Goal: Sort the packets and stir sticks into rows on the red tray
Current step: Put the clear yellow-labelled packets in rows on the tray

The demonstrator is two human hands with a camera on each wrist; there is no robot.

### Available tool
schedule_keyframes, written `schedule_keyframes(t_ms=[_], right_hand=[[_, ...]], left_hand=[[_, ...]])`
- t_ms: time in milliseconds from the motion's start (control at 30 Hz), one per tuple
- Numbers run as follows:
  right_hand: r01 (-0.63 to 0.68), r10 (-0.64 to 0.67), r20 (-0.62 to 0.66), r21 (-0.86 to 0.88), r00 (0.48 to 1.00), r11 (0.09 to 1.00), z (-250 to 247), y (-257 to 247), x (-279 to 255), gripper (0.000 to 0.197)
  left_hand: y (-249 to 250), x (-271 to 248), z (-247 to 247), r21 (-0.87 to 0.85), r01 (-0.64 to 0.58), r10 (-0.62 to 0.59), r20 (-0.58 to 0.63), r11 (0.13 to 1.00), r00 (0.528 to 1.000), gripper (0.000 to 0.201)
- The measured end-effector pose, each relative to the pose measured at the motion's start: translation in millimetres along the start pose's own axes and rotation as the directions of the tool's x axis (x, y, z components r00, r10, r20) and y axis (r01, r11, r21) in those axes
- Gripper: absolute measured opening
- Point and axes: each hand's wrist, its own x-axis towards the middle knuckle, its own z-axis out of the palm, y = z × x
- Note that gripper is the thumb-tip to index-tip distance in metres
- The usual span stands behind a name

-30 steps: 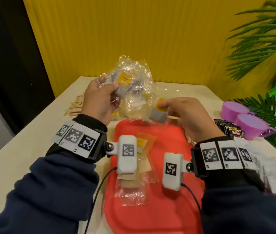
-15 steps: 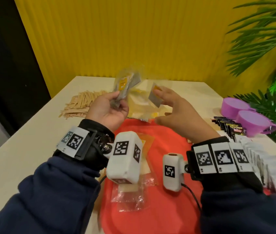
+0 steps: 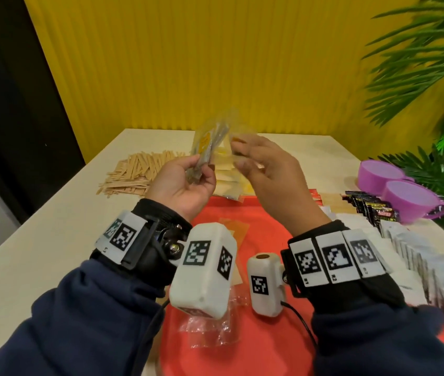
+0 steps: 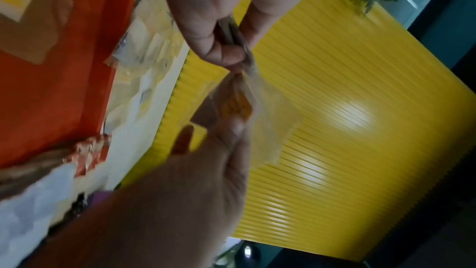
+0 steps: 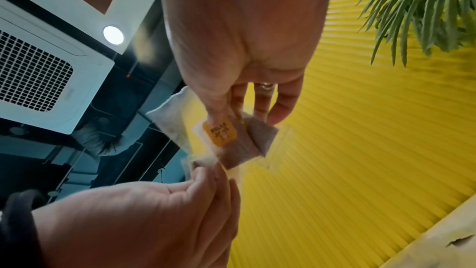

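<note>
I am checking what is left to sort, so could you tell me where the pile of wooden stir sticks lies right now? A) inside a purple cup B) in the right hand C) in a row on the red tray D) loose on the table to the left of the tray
D: the wooden stir sticks lie in a loose heap on the table, left of the red tray, with none on the tray.

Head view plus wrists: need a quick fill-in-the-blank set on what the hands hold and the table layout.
1. The left hand grips a clear ____ bag of packets.
2. The right hand pinches a packet with a ____ label.
3. The stir sticks lie in a pile on the table, on the ____ side.
4. The two cups are ____.

Missing: plastic; yellow; left; purple
</note>
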Motion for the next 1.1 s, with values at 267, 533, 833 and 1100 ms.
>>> schedule_keyframes(t_ms=[267,533,833,1100], right_hand=[[-0.296,0.368,-0.190,0.322,0.910,0.899,-16.6,8.3,7.4,0.027],[-0.488,0.679,-0.069,0.643,0.730,0.590,-24.5,12.2,7.8,0.020],[-0.524,0.631,0.142,0.706,0.763,0.476,-15.2,7.8,6.6,0.020],[-0.567,0.564,0.212,0.580,0.798,0.584,-5.1,0.8,2.0,0.025]], left_hand=[[-3.8,6.1,-2.9,0.207,-0.092,0.092,0.012,0.974,0.996,0.005],[-5.2,6.0,-3.1,0.267,-0.147,0.141,0.040,0.952,0.989,0.017],[-13.2,8.5,-6.3,0.330,-0.161,0.143,0.078,0.930,0.987,0.018],[-26.3,1.5,-5.5,0.404,-0.093,-0.004,0.234,0.910,0.972,0.044]])
